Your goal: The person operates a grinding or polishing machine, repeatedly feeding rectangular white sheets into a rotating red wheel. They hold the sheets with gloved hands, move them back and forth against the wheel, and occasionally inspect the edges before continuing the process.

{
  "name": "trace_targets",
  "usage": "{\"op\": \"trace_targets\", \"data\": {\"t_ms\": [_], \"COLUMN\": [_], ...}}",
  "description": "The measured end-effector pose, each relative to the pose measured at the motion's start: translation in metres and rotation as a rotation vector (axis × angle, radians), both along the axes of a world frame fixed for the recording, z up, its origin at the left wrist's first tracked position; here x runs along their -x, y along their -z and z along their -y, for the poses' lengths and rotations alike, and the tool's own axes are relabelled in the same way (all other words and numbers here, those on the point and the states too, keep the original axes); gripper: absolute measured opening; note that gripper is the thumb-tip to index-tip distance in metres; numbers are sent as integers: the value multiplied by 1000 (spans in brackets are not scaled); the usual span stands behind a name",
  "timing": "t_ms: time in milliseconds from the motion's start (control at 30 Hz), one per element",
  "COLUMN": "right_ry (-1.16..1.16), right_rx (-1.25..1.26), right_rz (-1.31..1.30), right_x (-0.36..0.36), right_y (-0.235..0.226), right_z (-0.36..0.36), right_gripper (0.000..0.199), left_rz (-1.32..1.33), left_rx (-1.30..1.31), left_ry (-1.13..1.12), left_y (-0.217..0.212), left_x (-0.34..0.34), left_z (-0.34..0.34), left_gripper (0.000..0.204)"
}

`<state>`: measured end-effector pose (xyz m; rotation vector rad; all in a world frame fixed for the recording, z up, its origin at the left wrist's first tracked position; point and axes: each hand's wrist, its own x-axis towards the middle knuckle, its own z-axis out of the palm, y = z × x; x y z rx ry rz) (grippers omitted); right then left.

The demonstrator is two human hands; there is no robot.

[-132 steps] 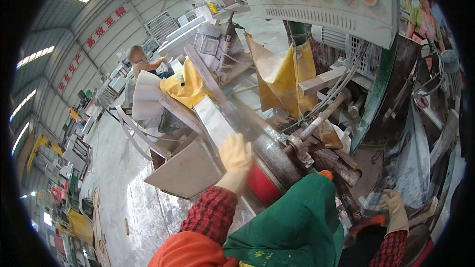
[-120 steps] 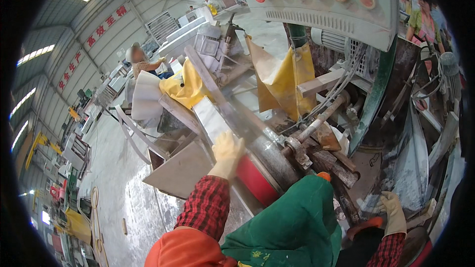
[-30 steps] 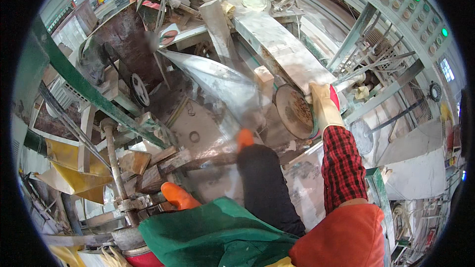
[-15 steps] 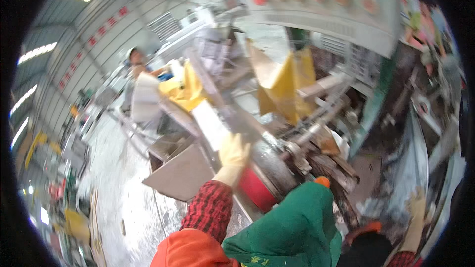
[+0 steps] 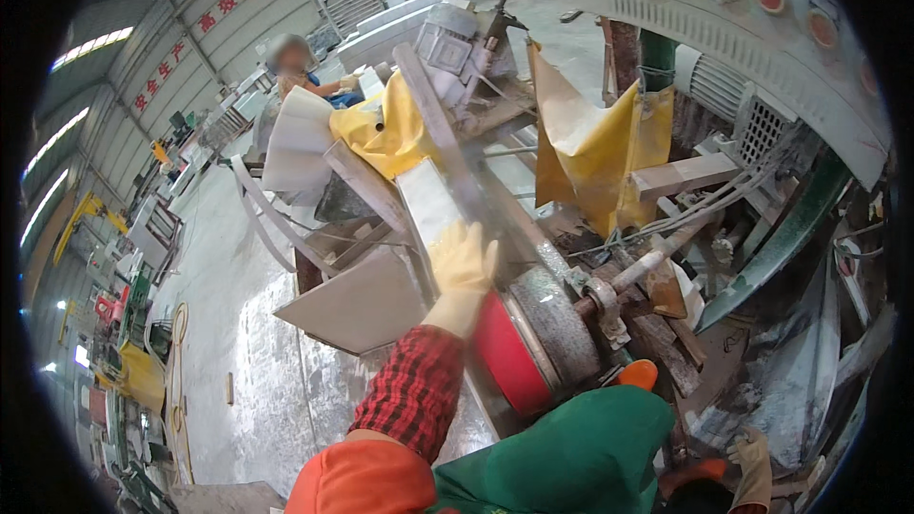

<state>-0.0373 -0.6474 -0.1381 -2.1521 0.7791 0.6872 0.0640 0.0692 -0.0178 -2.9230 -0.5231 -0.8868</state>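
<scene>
My left hand (image 5: pixel 462 262), in a cream rubber glove, lies with fingers apart on the near end of a long white strip (image 5: pixel 427 198). The strip rests along a narrow machine bed that runs away from me. Just below and right of this hand is a wheel with a red band (image 5: pixel 512 354) and a worn grey drum (image 5: pixel 557 319). My right hand (image 5: pixel 752 464), also gloved, is low at the right edge, beside a crumpled grey sheet (image 5: pixel 785 381). Its fingers are loosely bent and slightly apart, with nothing visible in them.
A yellow cloth (image 5: pixel 390 128) drapes over the bed's far end, where another person (image 5: pixel 295 71) sits. A tan board (image 5: pixel 357 300) juts out left of the bed. At upper right hangs a control panel (image 5: pixel 724 9) with red buttons. A shaft (image 5: pixel 666 252) and scrap wood (image 5: pixel 676 333) lie right of the drum.
My view has shifted, so the machine sits differently in the picture and looks sharper. My left hand remains on the strip. The right hand has moved lower, its fingers more bent.
</scene>
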Motion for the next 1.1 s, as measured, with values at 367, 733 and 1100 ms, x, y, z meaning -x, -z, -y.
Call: {"op": "trace_targets", "data": {"t_ms": [367, 733, 1100], "right_ry": [-190, -246, -52], "right_rx": [73, 25, -84], "right_rz": [14, 101, 71], "right_x": [11, 30, 40], "right_y": [-29, -33, -36], "right_z": [-37, -19, -17], "right_gripper": [44, 47, 47], "left_rz": [-34, -136, -6], "left_rx": [22, 114, -8], "left_ry": [0, -10, 69], "left_y": [-11, -13, -8], "left_x": [4, 12, 13], "left_z": [6, 15, 26], "left_gripper": [39, 49, 46]}}
